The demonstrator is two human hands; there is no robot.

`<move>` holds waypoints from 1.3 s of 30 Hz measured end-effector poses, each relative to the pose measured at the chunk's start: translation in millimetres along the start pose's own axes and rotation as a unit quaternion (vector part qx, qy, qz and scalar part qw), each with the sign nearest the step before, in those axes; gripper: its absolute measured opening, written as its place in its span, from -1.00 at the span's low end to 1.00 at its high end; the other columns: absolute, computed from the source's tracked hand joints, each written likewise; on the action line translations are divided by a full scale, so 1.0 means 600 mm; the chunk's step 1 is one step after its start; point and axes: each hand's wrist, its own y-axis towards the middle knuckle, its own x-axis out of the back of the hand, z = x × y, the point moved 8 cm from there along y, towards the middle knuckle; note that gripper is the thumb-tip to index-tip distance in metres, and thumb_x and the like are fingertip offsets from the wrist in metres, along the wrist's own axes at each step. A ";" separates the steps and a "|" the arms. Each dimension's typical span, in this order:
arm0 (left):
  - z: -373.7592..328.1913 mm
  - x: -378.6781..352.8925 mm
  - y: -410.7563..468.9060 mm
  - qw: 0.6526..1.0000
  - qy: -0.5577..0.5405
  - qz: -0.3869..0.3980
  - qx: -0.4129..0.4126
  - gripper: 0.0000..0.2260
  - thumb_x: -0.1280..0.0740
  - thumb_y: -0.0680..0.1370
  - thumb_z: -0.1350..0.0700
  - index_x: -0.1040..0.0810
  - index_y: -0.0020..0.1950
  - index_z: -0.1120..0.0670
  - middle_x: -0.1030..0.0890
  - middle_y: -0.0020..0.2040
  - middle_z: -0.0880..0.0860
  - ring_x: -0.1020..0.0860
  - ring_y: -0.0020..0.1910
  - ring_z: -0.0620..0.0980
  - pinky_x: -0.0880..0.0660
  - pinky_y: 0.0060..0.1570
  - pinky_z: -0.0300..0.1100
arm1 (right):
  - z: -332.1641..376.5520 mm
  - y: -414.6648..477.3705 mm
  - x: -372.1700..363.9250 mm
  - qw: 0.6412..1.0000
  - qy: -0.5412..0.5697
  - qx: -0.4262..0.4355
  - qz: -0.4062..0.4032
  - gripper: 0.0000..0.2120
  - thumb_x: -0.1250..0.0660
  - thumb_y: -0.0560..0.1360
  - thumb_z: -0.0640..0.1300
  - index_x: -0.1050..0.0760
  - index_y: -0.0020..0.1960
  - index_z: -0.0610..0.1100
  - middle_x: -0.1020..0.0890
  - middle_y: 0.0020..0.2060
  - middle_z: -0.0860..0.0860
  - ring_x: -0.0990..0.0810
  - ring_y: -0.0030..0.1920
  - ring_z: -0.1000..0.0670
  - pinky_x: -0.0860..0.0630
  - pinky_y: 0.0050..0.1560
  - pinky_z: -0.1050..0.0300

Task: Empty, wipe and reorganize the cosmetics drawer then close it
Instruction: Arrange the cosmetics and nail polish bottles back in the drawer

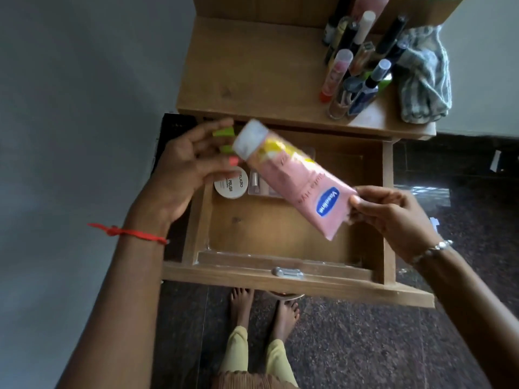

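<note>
While the right hand [393, 216] pinches the lotion tube [295, 175] above the open drawer [266, 231], the left hand [182, 167] hovers open beside its cap [250, 138]; restocking appears underway, so next lay the tube flat inside.

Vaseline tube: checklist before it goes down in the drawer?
1. Grip: right hand pinches the pink tube at its crimped end: ok.
2. Cap on the tube: ok.
3. Left hand open by the cap; touching it: cannot tell.
4. Drawer pulled out: ok.
5. Bare floor in front of the round tin and clear tray: ok.
6. Drawer wiped: cannot tell.
</note>
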 end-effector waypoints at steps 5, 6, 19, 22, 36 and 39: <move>0.075 -0.006 -0.038 0.977 0.174 0.040 0.114 -0.66 -0.43 0.34 0.35 -0.58 0.05 0.05 -0.64 -0.01 0.02 -0.64 -0.12 -0.12 -0.58 -0.24 -0.40 | -0.048 0.027 0.017 0.990 -0.124 -0.067 0.008 -0.86 -0.27 0.49 -0.29 -0.55 0.02 -0.26 -0.63 -0.22 -0.10 -0.59 -0.30 0.03 -0.56 -0.38 0.33; 0.090 -0.004 -0.042 0.970 0.193 0.033 0.145 -0.70 -0.44 0.35 0.32 -0.59 0.05 0.10 -0.64 -0.02 0.05 -0.63 -0.13 -0.10 -0.58 -0.26 -0.40 | -0.050 0.036 0.013 0.986 -0.154 -0.063 0.010 -0.87 -0.28 0.49 -0.28 -0.54 0.02 -0.26 -0.63 -0.22 -0.10 -0.59 -0.30 0.04 -0.56 -0.36 0.31; 0.106 -0.002 -0.042 0.844 0.501 -0.083 0.171 -0.77 -0.40 0.44 0.16 -0.50 0.02 0.22 -0.52 0.00 0.19 -0.54 -0.10 0.15 -0.37 -0.32 -0.19 | -0.061 0.097 -0.057 0.966 -0.255 -0.046 -0.013 -0.83 -0.33 0.46 -0.33 -0.51 0.04 -0.36 -0.59 -0.25 -0.23 -0.55 -0.46 0.00 -0.56 -0.49 0.27; 0.097 -0.008 -0.041 0.832 0.520 -0.098 0.167 -0.74 -0.37 0.46 0.20 -0.47 0.11 0.25 -0.51 0.09 0.25 -0.53 0.01 0.19 -0.39 -0.23 -0.12 | -0.063 0.090 -0.053 0.972 -0.224 -0.055 -0.052 -0.82 -0.41 0.39 -0.32 -0.50 -0.06 -0.38 -0.60 -0.26 -0.25 -0.56 -0.47 0.01 -0.52 -0.60 0.33; -0.100 -0.149 0.060 0.933 0.290 -0.163 -0.135 -0.72 -0.48 0.34 0.26 -0.59 0.02 0.18 -0.65 -0.09 0.08 -0.59 -0.16 -0.04 -0.54 -0.04 -0.23 | 0.175 0.012 0.029 0.880 -0.158 0.269 -0.358 -0.78 -0.41 0.34 -0.30 -0.55 -0.01 -0.23 -0.61 -0.18 -0.02 -0.57 -0.28 0.09 -0.51 -0.26 0.47; -0.089 -0.180 0.085 0.938 0.279 -0.156 -0.137 -0.71 -0.53 0.28 0.22 -0.60 -0.03 0.17 -0.66 -0.15 0.08 -0.59 -0.20 -0.06 -0.56 -0.07 -0.19 | 0.190 0.040 0.031 0.889 -0.171 0.265 -0.331 -0.66 -0.44 0.33 -0.31 -0.49 0.08 -0.24 -0.61 -0.03 -0.11 -0.59 -0.17 0.01 -0.58 -0.12 0.29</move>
